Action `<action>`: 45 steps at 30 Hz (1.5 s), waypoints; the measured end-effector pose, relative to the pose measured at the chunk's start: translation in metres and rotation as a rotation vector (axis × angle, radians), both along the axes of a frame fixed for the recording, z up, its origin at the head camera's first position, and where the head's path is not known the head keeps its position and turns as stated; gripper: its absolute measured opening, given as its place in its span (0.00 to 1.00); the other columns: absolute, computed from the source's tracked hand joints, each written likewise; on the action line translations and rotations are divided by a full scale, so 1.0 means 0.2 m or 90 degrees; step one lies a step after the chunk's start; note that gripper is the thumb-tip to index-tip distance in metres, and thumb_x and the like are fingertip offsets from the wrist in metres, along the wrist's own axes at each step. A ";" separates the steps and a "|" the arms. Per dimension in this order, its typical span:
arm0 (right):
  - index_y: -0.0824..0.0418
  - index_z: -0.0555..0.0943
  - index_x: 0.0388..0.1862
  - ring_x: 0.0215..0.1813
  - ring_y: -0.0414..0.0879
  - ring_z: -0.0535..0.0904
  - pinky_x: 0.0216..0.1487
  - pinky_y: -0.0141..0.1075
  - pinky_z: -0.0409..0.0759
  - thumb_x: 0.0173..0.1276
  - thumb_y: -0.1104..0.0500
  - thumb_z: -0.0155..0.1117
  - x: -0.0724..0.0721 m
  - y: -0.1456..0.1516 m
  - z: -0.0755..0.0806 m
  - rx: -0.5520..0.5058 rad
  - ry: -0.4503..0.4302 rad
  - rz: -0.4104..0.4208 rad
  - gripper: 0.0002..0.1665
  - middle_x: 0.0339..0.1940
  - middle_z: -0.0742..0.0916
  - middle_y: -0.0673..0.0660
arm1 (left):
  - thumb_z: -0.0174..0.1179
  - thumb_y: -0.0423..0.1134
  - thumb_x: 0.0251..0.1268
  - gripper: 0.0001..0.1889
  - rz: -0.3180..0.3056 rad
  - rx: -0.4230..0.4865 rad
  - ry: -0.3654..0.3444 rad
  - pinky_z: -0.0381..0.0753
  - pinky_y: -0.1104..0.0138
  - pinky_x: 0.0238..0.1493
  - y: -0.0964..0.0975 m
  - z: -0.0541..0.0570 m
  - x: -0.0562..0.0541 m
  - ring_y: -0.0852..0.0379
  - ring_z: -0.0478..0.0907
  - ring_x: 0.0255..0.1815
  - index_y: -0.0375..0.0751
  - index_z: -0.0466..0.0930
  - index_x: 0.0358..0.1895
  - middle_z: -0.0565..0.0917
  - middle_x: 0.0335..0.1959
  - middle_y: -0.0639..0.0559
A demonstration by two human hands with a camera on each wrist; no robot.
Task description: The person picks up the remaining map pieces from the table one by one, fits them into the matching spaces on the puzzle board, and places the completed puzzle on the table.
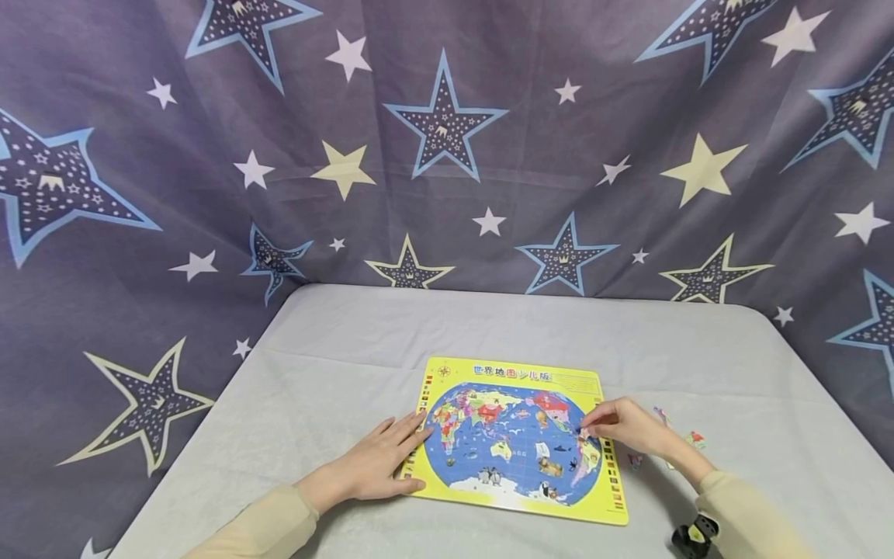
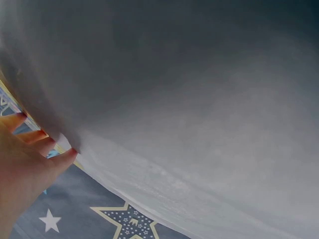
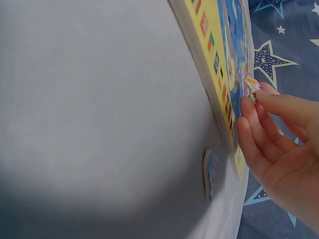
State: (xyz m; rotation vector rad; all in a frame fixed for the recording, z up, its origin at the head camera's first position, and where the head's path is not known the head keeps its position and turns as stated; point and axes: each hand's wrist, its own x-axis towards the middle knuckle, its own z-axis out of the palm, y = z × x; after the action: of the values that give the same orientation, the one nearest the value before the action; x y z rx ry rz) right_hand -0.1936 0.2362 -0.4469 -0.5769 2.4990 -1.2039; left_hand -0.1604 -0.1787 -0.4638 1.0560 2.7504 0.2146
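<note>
A world map puzzle board [image 1: 513, 508] with a yellow border lies flat, its blue oval map filled with coloured landmasses. My left hand [image 1: 373, 462] rests with spread, straight fingers on the board's left edge; in the left wrist view that hand [image 2: 32, 159] shows at the far left. Over the map's right side, my right hand [image 1: 632, 427] pinches a small puzzle piece. The right wrist view shows this puzzle piece [image 3: 252, 87], pinkish and orange, between thumb and fingertips of the right hand [image 3: 279, 134], close to the board's surface.
Several loose puzzle pieces [image 1: 694, 440] lie right of the board, partly behind the right arm. One loose piece [image 3: 209, 174] lies beside the board's edge in the right wrist view. A pale cloth covers the table [image 1: 349, 334]. A starry curtain [image 1: 503, 210] hangs behind.
</note>
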 end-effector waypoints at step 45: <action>0.66 0.82 0.33 0.32 0.40 0.78 0.32 0.29 0.77 0.57 0.68 0.60 0.02 -0.04 -0.02 -0.012 0.041 0.048 0.06 0.32 0.83 0.56 | 0.38 0.69 0.56 0.42 -0.003 0.002 0.002 0.50 0.51 0.64 0.00 0.00 0.00 0.52 0.44 0.70 0.45 0.51 0.68 0.47 0.70 0.47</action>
State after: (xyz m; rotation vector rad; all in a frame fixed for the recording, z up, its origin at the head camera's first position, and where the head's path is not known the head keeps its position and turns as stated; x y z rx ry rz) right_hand -0.1897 0.2287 -0.4507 -0.7195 2.4967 -1.1999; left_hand -0.1609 -0.1792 -0.4642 1.0636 2.7510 0.2159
